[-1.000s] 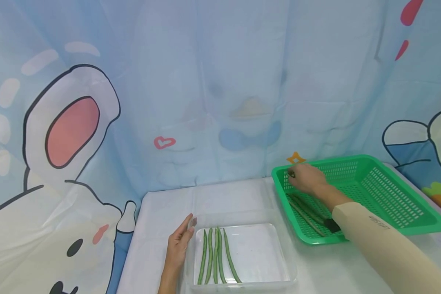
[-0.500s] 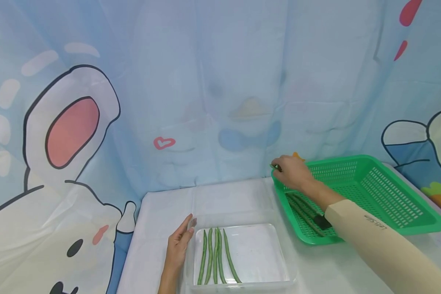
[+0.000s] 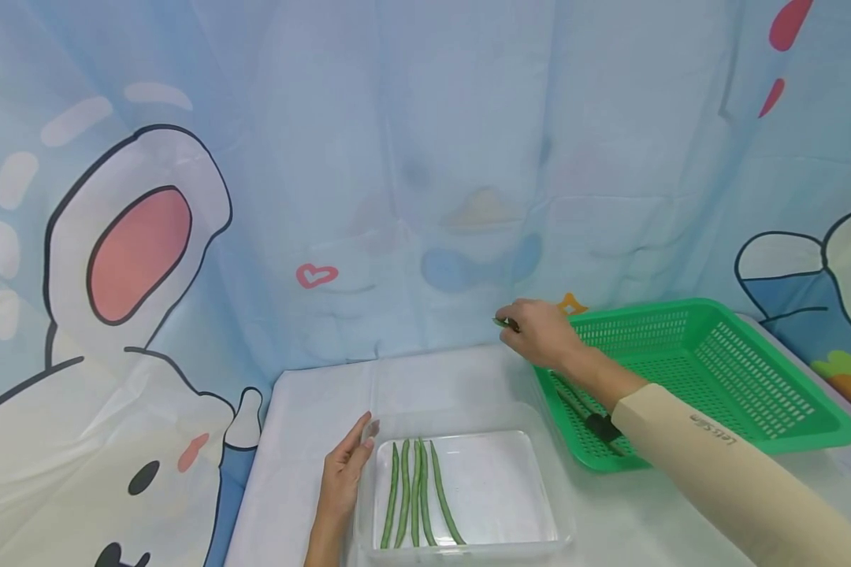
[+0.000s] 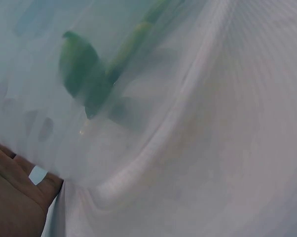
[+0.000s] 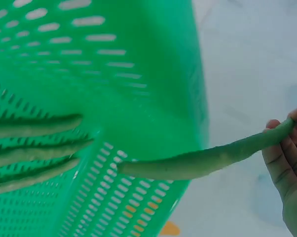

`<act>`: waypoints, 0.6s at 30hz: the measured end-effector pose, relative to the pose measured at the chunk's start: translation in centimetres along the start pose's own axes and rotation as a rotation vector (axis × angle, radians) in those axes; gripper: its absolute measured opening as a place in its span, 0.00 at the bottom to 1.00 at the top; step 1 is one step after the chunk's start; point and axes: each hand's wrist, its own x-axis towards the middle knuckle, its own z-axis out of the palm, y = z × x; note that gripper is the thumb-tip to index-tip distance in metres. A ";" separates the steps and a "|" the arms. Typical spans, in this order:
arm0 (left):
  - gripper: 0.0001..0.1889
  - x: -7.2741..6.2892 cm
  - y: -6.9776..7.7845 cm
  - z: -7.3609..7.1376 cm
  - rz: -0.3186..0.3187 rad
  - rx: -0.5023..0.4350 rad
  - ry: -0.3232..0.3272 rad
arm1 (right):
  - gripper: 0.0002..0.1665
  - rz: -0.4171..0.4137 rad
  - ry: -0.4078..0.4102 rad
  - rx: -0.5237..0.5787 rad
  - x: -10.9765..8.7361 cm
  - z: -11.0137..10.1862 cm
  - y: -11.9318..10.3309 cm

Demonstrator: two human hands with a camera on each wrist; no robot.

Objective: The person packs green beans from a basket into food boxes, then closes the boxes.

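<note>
My right hand [image 3: 539, 331] pinches one end of a green bean [image 5: 203, 160] between thumb and fingers. In the right wrist view the bean's other end overlaps the wall of the green basket [image 5: 153, 123]. Three more green beans [image 5: 35, 150] lie inside the basket. My left hand [image 3: 342, 465] rests along the left side of a clear plastic box [image 3: 468, 551], its fingers fairly straight against the wall. Several green beans [image 3: 415, 496] lie lengthwise in the left part of the box. In the left wrist view, part of the left hand [image 4: 20, 192] shows beside the translucent wall.
The green basket stands to the right of the box on a white-covered table [image 3: 397, 386]. Behind the table hangs a light blue printed cloth [image 3: 454, 157] with cartoon figures. A beige sleeve [image 3: 730, 472] covers the right forearm, which crosses the basket's front left.
My right hand has moved left from over the basket to beyond its far left corner, carrying a green bean. The left hand and the box have stayed in place.
</note>
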 end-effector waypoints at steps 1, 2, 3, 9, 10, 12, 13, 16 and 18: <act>0.27 0.0 0.0 0.0 0.001 0.003 -0.001 | 0.17 -0.003 0.009 0.003 0.1 0.0 -0.2; 0.27 0.0 0.0 0.0 0.001 0.004 -0.001 | 0.17 -0.005 0.018 0.007 0.1 0.1 -0.5; 0.27 0.0 0.0 0.0 0.002 0.007 -0.002 | 0.17 -0.006 0.026 0.016 0.2 0.1 -0.8; 0.27 0.0 0.0 0.0 0.006 0.011 0.001 | 0.17 -0.038 0.069 0.063 0.5 0.2 -2.3; 0.27 0.1 0.0 0.0 0.008 0.011 0.002 | 0.17 -0.046 0.070 0.071 0.5 0.2 -2.6; 0.26 0.0 0.1 0.0 0.009 0.009 0.004 | 0.16 -0.059 0.063 0.093 0.5 0.3 -3.1; 0.26 0.0 0.0 0.0 0.011 0.011 0.004 | 0.16 -0.063 0.057 0.106 0.5 0.4 -3.4; 0.26 0.0 0.1 0.0 0.012 0.014 0.004 | 0.16 -0.065 0.035 0.150 0.4 0.6 -4.2; 0.27 0.0 0.0 0.0 0.010 0.015 0.004 | 0.16 -0.058 0.021 0.184 0.4 0.7 -4.6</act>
